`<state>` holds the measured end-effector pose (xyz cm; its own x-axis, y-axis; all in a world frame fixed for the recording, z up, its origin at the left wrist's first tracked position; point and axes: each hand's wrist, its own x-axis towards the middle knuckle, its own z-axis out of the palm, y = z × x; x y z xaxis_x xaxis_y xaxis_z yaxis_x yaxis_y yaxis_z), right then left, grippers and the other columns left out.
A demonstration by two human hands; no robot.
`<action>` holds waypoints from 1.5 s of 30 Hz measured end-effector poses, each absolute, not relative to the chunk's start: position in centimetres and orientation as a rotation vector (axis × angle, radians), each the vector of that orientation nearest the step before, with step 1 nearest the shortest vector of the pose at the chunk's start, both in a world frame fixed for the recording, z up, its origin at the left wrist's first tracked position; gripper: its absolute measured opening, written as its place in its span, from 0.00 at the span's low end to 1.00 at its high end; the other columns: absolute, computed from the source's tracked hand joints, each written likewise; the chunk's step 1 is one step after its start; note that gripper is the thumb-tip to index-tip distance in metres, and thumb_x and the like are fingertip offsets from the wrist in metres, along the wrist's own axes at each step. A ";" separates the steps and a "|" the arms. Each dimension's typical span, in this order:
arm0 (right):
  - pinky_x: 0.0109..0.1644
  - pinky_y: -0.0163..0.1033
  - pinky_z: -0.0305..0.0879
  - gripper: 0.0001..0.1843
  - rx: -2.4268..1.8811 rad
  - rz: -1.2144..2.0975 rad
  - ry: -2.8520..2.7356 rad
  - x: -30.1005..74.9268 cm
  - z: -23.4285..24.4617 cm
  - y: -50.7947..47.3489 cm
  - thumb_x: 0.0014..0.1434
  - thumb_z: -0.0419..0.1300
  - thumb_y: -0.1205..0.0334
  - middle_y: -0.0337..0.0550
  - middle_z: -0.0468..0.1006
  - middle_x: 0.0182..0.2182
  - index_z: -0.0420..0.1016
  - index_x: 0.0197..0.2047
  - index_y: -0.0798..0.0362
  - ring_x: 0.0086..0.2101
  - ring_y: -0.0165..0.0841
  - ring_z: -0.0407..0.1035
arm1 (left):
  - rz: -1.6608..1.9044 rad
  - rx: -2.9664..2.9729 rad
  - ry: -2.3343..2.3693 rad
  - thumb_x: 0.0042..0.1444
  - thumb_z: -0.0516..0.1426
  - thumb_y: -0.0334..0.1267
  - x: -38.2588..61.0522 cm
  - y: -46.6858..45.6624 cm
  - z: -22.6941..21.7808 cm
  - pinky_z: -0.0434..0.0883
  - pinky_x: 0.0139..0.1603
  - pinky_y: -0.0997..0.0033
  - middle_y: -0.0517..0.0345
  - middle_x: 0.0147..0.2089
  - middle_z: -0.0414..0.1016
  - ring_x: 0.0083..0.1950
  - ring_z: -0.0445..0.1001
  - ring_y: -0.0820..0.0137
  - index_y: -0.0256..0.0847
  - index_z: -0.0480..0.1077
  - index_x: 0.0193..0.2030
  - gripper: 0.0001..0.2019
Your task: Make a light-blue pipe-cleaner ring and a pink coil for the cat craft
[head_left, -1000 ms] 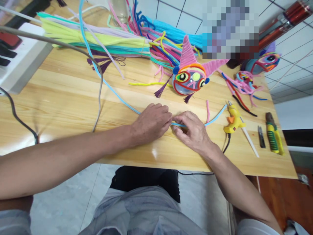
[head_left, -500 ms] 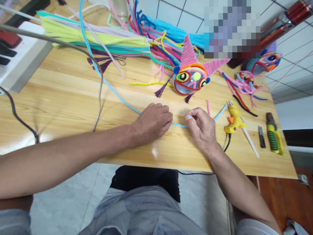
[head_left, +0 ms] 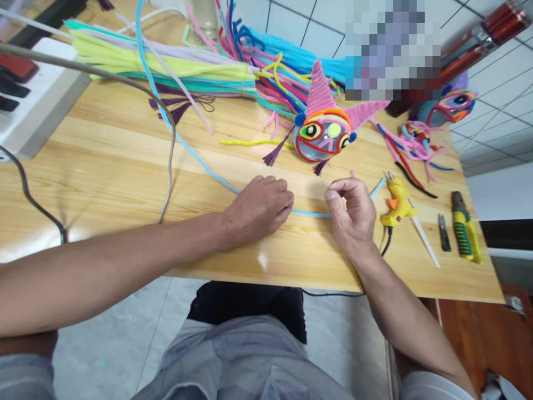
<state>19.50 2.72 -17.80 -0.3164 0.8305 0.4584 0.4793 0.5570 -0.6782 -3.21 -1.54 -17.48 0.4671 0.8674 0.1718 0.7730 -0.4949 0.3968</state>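
On the table (head_left: 125,144), from the left hand (head_left: 262,208), a pipe cleaner (head_left: 310,213) runs toward three o'clock, a glue gun (head_left: 398,205) and pliers (head_left: 462,225) beyond; an ornament (head_left: 320,145) sits at one, a power strip (head_left: 62,83) at ten

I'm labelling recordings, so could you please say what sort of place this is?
Probably a craft workspace, judging by the yellow glue gun, bundled pipe cleaners and colourful animal-faced ornament.

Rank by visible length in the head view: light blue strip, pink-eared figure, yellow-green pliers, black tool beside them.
Longest to shortest:
1. light blue strip, clearly longest though partly covered
2. pink-eared figure
3. yellow-green pliers
4. black tool
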 end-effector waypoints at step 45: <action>0.50 0.50 0.78 0.32 -0.534 0.584 -2.339 18.9 -16.5 2.1 0.66 0.63 0.66 0.51 0.80 0.50 0.69 0.72 0.42 0.48 0.41 0.77 | 1.167 1.658 1.267 0.61 0.58 0.36 -3.4 -1.5 -16.0 0.64 0.32 0.74 0.62 0.31 0.73 0.31 0.66 0.75 0.38 0.74 0.36 0.05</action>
